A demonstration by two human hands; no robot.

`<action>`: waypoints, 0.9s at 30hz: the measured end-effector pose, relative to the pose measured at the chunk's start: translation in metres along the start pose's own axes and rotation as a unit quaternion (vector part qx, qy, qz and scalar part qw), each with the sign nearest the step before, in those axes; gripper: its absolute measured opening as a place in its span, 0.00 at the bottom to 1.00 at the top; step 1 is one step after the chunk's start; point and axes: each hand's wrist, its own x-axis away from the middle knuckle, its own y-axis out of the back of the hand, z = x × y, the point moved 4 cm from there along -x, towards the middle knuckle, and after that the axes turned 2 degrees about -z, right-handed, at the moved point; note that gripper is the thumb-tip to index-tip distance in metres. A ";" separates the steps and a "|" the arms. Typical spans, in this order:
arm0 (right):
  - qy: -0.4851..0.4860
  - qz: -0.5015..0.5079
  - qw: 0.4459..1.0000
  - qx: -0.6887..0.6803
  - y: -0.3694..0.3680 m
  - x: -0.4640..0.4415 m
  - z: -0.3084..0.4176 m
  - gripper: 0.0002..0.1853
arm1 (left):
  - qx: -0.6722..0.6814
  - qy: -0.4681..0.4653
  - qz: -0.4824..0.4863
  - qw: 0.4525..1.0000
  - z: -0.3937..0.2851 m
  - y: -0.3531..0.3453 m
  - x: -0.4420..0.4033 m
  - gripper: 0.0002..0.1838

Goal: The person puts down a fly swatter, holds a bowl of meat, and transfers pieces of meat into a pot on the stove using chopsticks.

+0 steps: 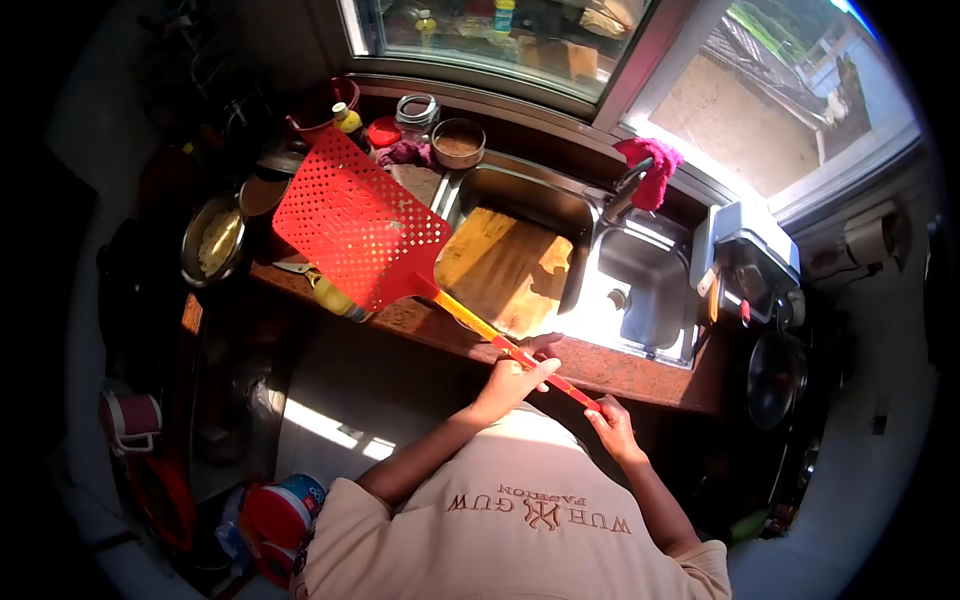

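Note:
A red fly swatter [350,220] with a perforated head slants across the view, its head raised over the counter's left part. Its narrow handle is yellow near the head and red toward the end. My left hand [514,384] is closed around the middle of the handle, thumb on top, with some fingers showing past the far side. Near the handle's end, my right hand [614,428] grips it between thumb and curled fingers. Both hands are in front of the counter edge, close to my body. The swatter's head hides part of the countertop.
A wooden cutting board [505,270] lies in the larger sink basin, beside a smaller steel basin [640,285]. A pink cloth [657,175] hangs on the faucet. Left are a metal bowl [213,240], scissors [296,267] and a glass jar [416,112]. A knife holder [750,250] stands right.

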 end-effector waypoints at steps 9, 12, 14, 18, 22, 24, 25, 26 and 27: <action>-0.124 -0.257 0.950 0.126 0.045 0.140 -0.055 0.10 | -0.139 0.139 0.129 0.972 0.054 0.000 0.001 0.18; -0.252 -0.310 0.903 0.155 0.040 0.182 -0.093 0.13 | -0.155 0.152 0.111 0.970 0.080 0.020 0.008 0.17; -0.285 -0.332 0.891 0.119 0.039 0.180 -0.104 0.13 | -0.160 0.155 0.086 0.971 0.080 0.026 0.011 0.16; -0.283 -0.399 0.871 0.043 0.041 0.144 -0.122 0.15 | -0.165 0.144 0.037 0.975 0.080 0.028 0.012 0.14; -0.262 -0.409 0.870 0.084 0.057 0.098 -0.161 0.15 | -0.179 0.136 0.008 0.974 0.089 0.010 0.013 0.12; -0.215 -0.417 0.872 0.138 0.069 0.076 -0.170 0.12 | -0.166 0.137 -0.006 0.977 0.095 -0.008 0.016 0.12; -0.182 -0.422 0.874 0.157 0.072 0.071 -0.176 0.11 | -0.150 0.140 -0.024 0.978 0.098 -0.016 0.021 0.11; -0.201 -0.411 0.874 0.160 0.072 0.062 -0.191 0.10 | -0.140 0.141 -0.027 0.980 0.097 -0.027 0.022 0.11; -0.220 -0.401 0.874 0.162 0.071 0.054 -0.205 0.10 | -0.138 0.137 -0.027 0.981 0.102 -0.036 0.022 0.10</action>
